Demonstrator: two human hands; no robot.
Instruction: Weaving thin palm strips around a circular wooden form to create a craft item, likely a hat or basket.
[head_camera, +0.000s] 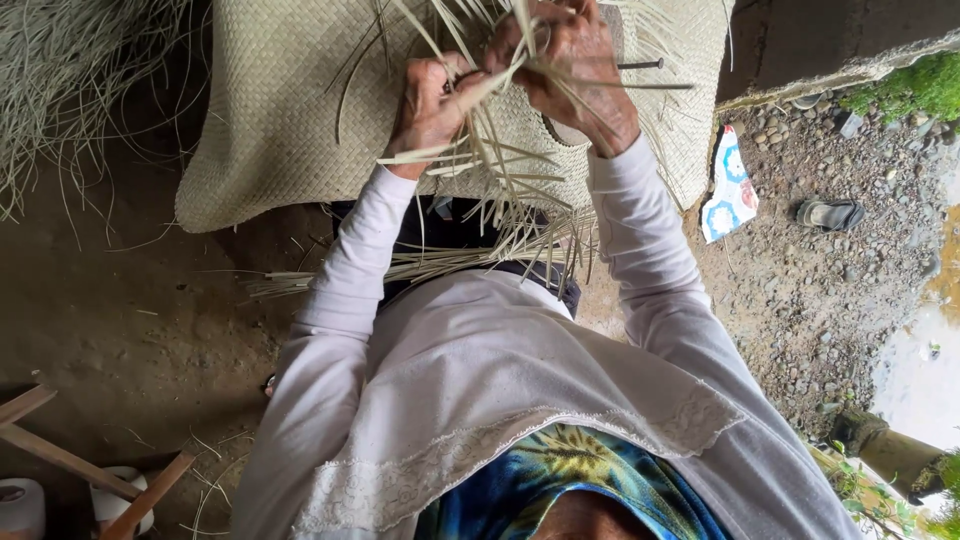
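Note:
A large woven mat of pale straw strips (280, 110) lies in front of me, its unfinished edge bristling with loose strips. My left hand (430, 100) is closed around a few of these strips at that edge. My right hand (575, 70) grips another bunch just to the right, and the strips cross between the two hands. A thin dark stick (640, 64) pokes out beside my right hand. More loose strips (420, 265) lie in a bundle across my lap. I wear long white sleeves.
A heap of loose straw fibres (60, 70) lies at the top left on bare earth. Wooden slats (70, 460) and white rolls (20, 505) sit at the bottom left. To the right are gravel, a patterned white cloth (728, 190), a sandal (830, 213) and a concrete ledge (830, 40).

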